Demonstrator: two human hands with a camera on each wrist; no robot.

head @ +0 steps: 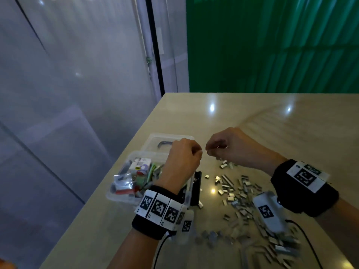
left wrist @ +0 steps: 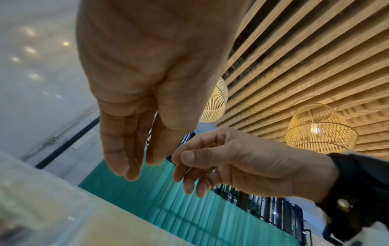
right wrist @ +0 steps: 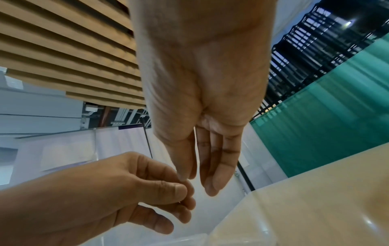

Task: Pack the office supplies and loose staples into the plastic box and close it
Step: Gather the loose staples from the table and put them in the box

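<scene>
The clear plastic box [head: 111, 194] stands open on the left of the table, packed with small supplies, its lid [head: 153, 139] lying flat behind it. My left hand [head: 198, 152] hovers over the box's right rim; its thumb presses on the index finger, pinching a thin staple [right wrist: 179, 202]. My right hand [head: 210, 148] hangs a few centimetres to its right, thumb against index finger [left wrist: 179, 171], with a small metal glint at its fingers. Loose staples [head: 242, 191] lie scattered on the table below and right of the hands. A black stapler [head: 196, 188] lies against the box's right side.
The wooden table [head: 272, 123] ends at its left edge just beyond the box, with a glass wall [head: 77, 94] past it. A green screen [head: 272, 45] stands behind the far edge. Cables [head: 308, 241] run from my wristbands across the near table.
</scene>
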